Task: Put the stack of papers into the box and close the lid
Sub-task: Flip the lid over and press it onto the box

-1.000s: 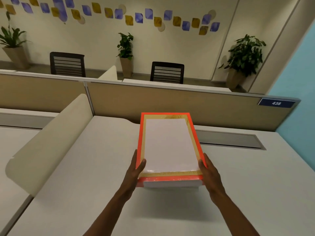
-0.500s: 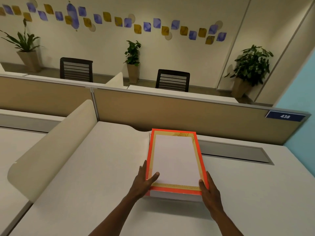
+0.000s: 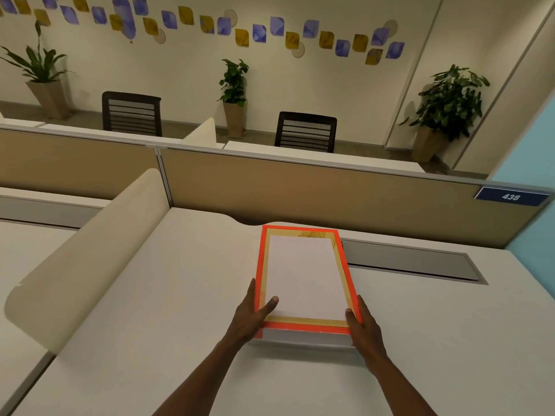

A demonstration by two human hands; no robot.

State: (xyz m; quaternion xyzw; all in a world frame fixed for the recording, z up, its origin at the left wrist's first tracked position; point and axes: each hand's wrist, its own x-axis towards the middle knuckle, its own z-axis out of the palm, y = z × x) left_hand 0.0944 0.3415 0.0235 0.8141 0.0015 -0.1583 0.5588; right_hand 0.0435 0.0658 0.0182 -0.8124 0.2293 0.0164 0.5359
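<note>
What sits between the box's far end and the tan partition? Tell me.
In the head view, only bare white desk lies between the box and the tan partition; the grey cable tray lies off to the right.

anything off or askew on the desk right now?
Nothing stands out. The orange-edged lid sits square over the white box on the desk, no paper sticking out. Left hand and right hand grip its near corners, thumbs on top. No spill or damage visible.

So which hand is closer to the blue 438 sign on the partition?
The right hand. It holds the box's near right corner, on the sign's side. The left hand grips the near left corner, farther away.
</note>
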